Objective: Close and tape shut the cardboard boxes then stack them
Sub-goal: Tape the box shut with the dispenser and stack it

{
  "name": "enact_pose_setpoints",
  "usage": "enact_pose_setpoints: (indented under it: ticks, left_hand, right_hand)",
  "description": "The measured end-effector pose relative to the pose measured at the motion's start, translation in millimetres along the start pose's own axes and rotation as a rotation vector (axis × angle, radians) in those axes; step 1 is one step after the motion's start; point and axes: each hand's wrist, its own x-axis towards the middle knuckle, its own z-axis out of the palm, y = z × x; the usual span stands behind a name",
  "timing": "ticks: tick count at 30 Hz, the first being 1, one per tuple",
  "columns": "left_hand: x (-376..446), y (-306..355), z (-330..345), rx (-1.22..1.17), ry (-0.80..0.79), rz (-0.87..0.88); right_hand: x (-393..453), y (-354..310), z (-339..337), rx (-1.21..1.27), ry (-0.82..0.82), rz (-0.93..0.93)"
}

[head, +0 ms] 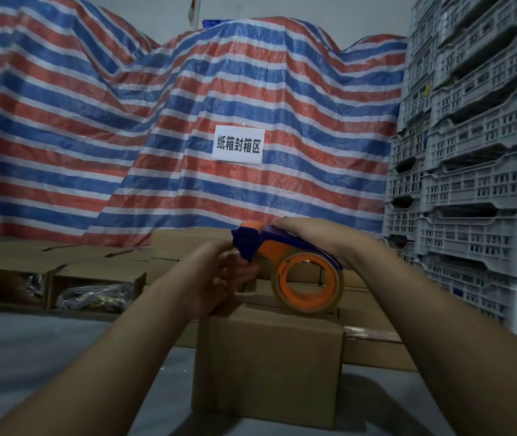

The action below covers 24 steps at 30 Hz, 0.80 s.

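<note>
- The right hand lies over the top of the blue and orange plastic tape dispenser, its fingers curled down round the handle; the roll of clear packing tape on an orange core hangs below and rests on the top of the closed brown cardboard box standing on the grey floor
- The left hand is at the dispenser's blue front end, fingers bent; it seems to pinch the loose tape end there, though the blur makes this hard to confirm
- Behind this box lie more closed brown cardboard boxes, some with shiny tape along the top; to the left stand open cardboard boxes showing goods in clear plastic bags
- A red, white and blue striped tarpaulin covers the background; a white paper sign with black characters is fixed on it
- Stacked pale grey plastic crates rise on the right
</note>
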Motion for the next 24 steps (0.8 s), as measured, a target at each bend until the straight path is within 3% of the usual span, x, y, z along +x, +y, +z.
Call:
enact_pose_setpoints:
  ticks: [7,18,24]
  left_hand:
    - [3.7,-4.0,-0.4,0.124,0.075,0.005]
    - [2.7,-1.9,-4.3,0.079,0.085,-0.029]
    - [-1.6,-2.6,4.6,0.104,0.203,-0.025]
  right_hand:
    - [1.3,3.0,-1.7,-0.006,-0.007,-0.02]
    - [6.5,4.5,-2.9,-0.033,-0.014,-0.002]
    - [7.1,2.5,-3.0,-0.012,-0.039,-0.002]
